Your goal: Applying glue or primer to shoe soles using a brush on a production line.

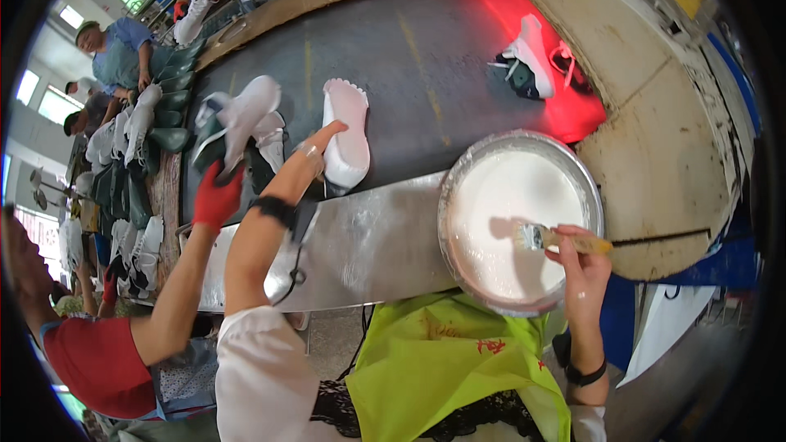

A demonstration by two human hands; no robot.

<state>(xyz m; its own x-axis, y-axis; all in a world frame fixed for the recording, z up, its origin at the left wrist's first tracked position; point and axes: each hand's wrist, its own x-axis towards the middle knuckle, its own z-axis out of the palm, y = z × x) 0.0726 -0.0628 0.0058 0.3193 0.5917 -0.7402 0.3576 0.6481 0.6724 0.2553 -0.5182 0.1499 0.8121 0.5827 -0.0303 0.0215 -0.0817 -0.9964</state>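
A white shoe [350, 141] lies on the dark belt with its pale sole facing up. My left hand [315, 150] holds its left side, a digit pressed on the sole's edge and the other fingers largely hidden. My right hand [579, 266] is closed round the wooden handle of a brush [577, 242]. The bristle end hangs over the white liquid [512, 196] that fills a round metal basin [448, 196]. The liquid carries a shadow of the brush and hand.
Left of me, a co-worker's red glove [218, 196] holds a white shoe [248, 110]. Another shoe [528, 57] sits under red light on the belt [393, 65]. A rack of shoes [135, 135] stands left; a metal ledge [352, 241] runs along my side.
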